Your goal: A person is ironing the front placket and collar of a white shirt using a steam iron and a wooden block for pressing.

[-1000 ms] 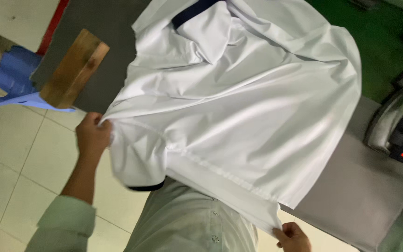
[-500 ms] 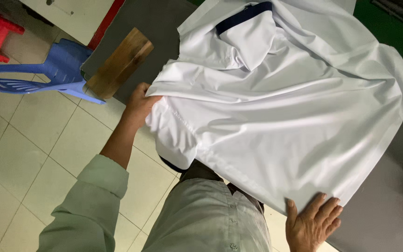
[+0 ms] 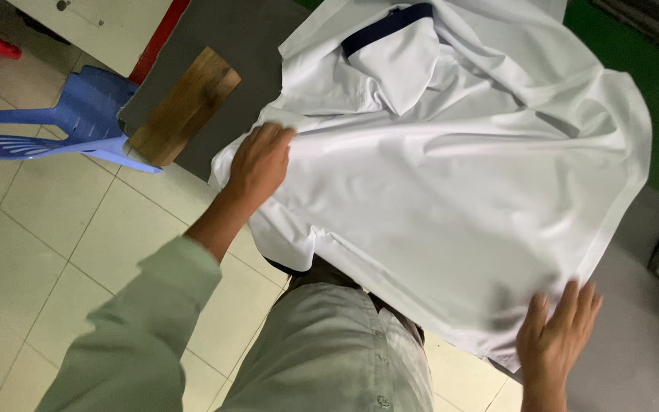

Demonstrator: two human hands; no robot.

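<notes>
Head view, one white shirt, two hands, left hand and right hand spread flat on it

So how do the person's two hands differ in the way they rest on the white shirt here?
The left hand lies on the shirt's edge nearest the wooden block, fingers loosely curved and close together. The right hand presses on the near hem with its fingers spread wide and flat. The left arm shows a pale green sleeve; only the right wrist shows. Both rest palm down on the cloth.
</notes>
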